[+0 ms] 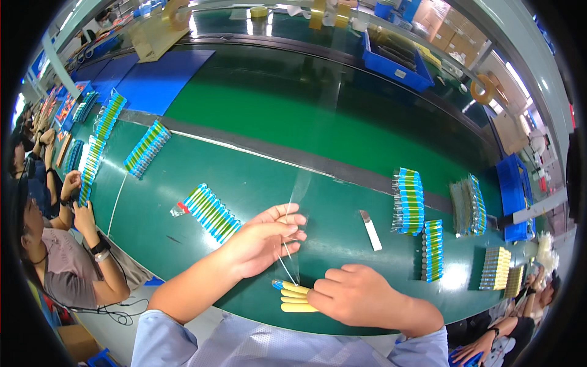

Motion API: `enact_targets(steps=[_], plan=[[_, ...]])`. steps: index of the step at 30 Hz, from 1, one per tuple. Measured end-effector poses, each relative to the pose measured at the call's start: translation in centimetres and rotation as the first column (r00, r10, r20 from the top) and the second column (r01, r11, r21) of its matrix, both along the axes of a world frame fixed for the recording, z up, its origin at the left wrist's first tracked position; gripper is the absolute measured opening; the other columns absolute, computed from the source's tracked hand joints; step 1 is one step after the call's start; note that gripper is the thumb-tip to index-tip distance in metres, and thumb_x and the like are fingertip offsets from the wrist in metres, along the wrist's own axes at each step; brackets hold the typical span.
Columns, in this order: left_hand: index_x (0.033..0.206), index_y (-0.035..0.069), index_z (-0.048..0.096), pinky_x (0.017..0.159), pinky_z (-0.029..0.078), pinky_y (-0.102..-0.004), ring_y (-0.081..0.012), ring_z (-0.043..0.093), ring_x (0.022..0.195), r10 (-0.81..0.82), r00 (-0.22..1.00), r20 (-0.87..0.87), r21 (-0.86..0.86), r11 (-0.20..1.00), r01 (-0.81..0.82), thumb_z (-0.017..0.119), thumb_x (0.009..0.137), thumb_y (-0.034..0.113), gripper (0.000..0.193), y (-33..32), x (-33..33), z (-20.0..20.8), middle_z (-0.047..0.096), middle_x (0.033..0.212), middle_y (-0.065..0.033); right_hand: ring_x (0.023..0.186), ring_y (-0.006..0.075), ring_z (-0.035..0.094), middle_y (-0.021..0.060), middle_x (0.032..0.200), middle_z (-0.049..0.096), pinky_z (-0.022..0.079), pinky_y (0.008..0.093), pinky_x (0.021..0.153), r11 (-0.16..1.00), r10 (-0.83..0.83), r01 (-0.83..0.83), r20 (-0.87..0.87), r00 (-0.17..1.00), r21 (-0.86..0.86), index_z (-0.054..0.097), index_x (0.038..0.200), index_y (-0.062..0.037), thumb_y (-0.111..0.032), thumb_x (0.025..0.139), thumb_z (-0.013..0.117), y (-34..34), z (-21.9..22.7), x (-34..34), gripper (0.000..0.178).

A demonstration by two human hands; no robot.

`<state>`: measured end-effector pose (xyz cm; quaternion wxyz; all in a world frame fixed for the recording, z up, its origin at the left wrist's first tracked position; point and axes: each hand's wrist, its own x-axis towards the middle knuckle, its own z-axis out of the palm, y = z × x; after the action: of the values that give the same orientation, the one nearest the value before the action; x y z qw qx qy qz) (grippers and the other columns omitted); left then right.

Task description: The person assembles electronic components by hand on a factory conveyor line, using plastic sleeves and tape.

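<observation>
My left hand (269, 238) is at the middle of the near table, its fingers curled round a thin clear plastic sleeve (297, 196). A slim metal shaft (285, 266) shows just below these fingers, against the clear plastic. My right hand (358, 298) is closed over several yellow-handled tools (296, 300) at the near edge. Their handles lie side by side, and one has a blue end. The right palm hides the rest of them, so their exact kind cannot be told. A row of blue-and-green handles (211, 213) lies beside my left forearm.
A white-handled blade (370, 231) lies right of my hands. More blue-and-green bundles (408, 202) and yellow-handled bundles (495, 269) stand further right. Beyond runs a green conveyor belt (275, 116) with a blue bin (397, 72). At left, a co-worker (73, 257) handles a long row.
</observation>
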<state>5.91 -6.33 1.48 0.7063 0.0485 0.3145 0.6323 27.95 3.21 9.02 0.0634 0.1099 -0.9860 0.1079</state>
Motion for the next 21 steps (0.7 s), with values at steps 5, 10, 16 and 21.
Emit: enact_targets(steps=[5, 10, 16, 21], plan=[[0.136, 0.009, 0.049, 0.092, 0.053, -0.0430, -0.0234, 0.065, 0.107, 0.121, 0.993, -0.009, -0.042, 0.992, -0.121, 0.058, 0.081, -0.012, 0.059, 2.0, -0.6, 2.0, 0.063, 0.122, -0.0066, 0.063, 0.0095, 0.046, -0.0045, 0.068, 0.041, 0.033, 0.0256, 0.052, 0.986, 0.034, -0.012, -0.129, 0.991, 0.167, 0.055, 0.074, -0.0151, -0.018, 0.076, 0.068, -1.7, 0.0, -0.9, 0.013], [0.157, 0.006, 0.024, 0.113, 0.036, -0.0560, -0.0338, 0.049, 0.133, 0.294, 0.956, 0.019, -0.048, 0.955, -0.293, 0.058, 0.087, 0.027, 0.081, 3.1, -2.9, 3.9, 0.043, 0.147, -0.0172, 0.064, 0.0104, 0.048, -0.0045, 0.070, 0.042, 0.034, 0.0260, 0.051, 0.988, 0.064, -0.052, -0.077, 0.995, 0.143, 0.056, 0.077, -0.0157, -0.018, 0.075, 0.068, -0.8, 0.8, -0.5, 0.012], [0.162, 0.007, 0.005, 0.118, 0.030, -0.0551, -0.0365, 0.045, 0.141, 0.094, 0.905, -0.415, 0.406, 0.909, 0.092, 0.060, 0.097, 0.058, 0.099, -3.5, -0.1, -0.5, 0.039, 0.157, -0.0223, 0.063, 0.0145, 0.052, -0.0028, 0.071, 0.045, 0.041, 0.0310, 0.051, 0.995, -0.048, 0.044, -0.047, 0.998, -0.091, 0.060, 0.083, -0.0156, -0.019, 0.075, 0.072, 1.6, 1.9, 0.7, 0.014], [0.154, 0.003, 0.031, 0.083, 0.056, -0.0292, -0.0156, 0.072, 0.095, -0.297, 0.607, -0.737, -0.019, 0.907, 0.421, 0.079, 0.091, 0.016, 0.080, -7.9, 3.8, 0.8, 0.075, 0.108, -0.0098, 0.065, 0.0204, 0.060, 0.0001, 0.068, 0.056, 0.045, 0.0366, 0.052, 0.949, -0.166, 0.164, 0.014, 0.986, -0.271, 0.067, 0.082, -0.0128, -0.025, 0.086, 0.072, 3.5, 0.0, 0.1, 0.014]])
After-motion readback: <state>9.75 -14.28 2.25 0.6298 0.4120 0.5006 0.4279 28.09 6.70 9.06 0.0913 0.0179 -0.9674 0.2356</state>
